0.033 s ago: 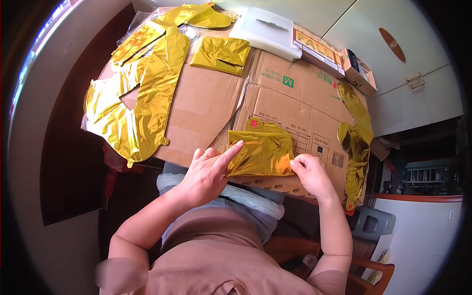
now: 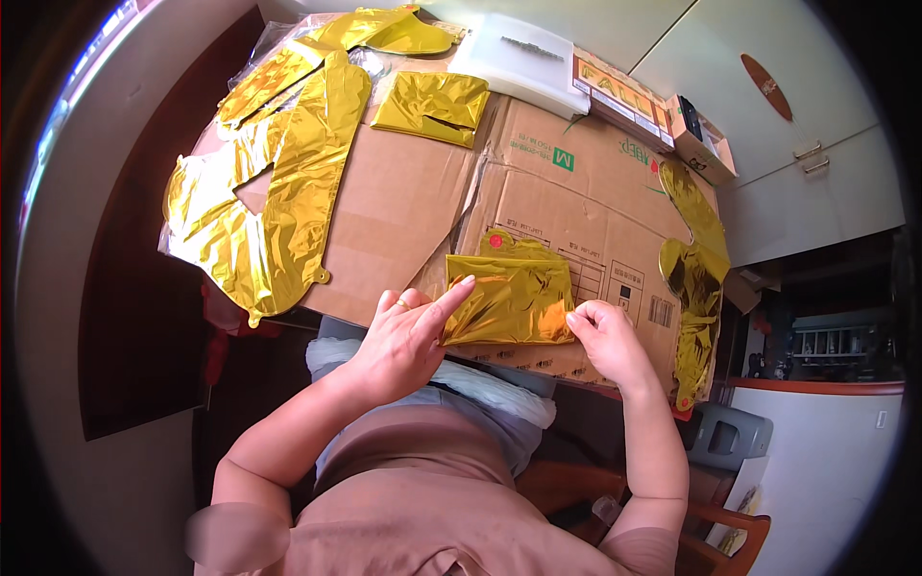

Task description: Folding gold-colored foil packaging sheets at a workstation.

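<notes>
Gleaming, crinkled gold foil (image 2: 514, 305) — right hand (image 2: 609, 338) pinching its edge, left hand's (image 2: 401, 338) grip unclear

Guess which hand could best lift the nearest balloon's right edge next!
Right hand, probably: its fingers touch the folded foil balloon at its right edge; the left hand is at its left.

Gold foil (image 2: 511, 300), brown cardboard (image 2: 403, 216)
</notes>
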`<state>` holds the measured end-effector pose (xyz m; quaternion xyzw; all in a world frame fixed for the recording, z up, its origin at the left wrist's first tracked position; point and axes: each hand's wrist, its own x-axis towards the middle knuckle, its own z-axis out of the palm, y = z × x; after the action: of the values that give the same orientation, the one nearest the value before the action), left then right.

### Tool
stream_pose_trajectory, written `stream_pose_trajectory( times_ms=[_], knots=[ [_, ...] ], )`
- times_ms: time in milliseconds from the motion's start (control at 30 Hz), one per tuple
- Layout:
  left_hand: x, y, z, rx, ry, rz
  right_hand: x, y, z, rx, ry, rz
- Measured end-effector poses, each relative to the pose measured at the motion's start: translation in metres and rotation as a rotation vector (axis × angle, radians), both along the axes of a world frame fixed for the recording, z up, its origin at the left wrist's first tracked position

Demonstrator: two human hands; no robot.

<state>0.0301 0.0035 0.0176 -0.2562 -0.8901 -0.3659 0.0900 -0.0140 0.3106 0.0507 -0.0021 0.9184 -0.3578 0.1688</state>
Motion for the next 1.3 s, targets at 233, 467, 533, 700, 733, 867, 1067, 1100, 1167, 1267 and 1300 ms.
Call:
stream_pose_trajectory(
  times_ms=[233,467,533,700,733,867,1067,1100,1167,1267,1300],
  knots=[
    [0.002,-0.004,-0.014,-0.193,0.419,0.039,0.006,-0.006,-0.003,0.089,0.194,0.074],
    [0.014,-0.007,-0.023,-0.253,0.464,0.091,0.018,-0.013,-0.004,0.254,0.272,0.107],
    [0.016,-0.007,-0.025,-0.230,0.448,0.109,0.023,-0.015,-0.005,0.350,0.353,0.144],
    [0.020,-0.015,-0.006,-0.077,0.263,0.060,0.031,-0.019,0.001,0.517,0.512,0.137],
    [0.020,-0.019,-0.005,-0.034,0.236,0.043,0.030,-0.021,0.003,0.494,0.611,0.139],
    [0.001,-0.017,0.000,-0.009,0.345,0.090,0.025,-0.035,0.006,0.353,0.818,0.257],
    [-0.020,0.023,0.002,-0.310,0.146,-0.032,0.012,-0.053,-0.037,0.322,0.633,0.487],
    [-0.019,0.024,-0.002,-0.349,0.131,-0.038,0.014,-0.054,-0.041,0.315,0.588,0.501],
    [-0.015,0.024,-0.010,-0.408,0.105,-0.047,0.016,-0.054,-0.041,0.335,0.596,0.540],
    [-0.005,0.021,-0.018,-0.454,0.085,-0.054,0.018,-0.053,-0.043,0.374,0.609,0.556],
    [-0.002,0.020,-0.019,-0.466,0.087,-0.044,0.017,-0.053,-0.045,0.374,0.614,0.556]
  ],
)
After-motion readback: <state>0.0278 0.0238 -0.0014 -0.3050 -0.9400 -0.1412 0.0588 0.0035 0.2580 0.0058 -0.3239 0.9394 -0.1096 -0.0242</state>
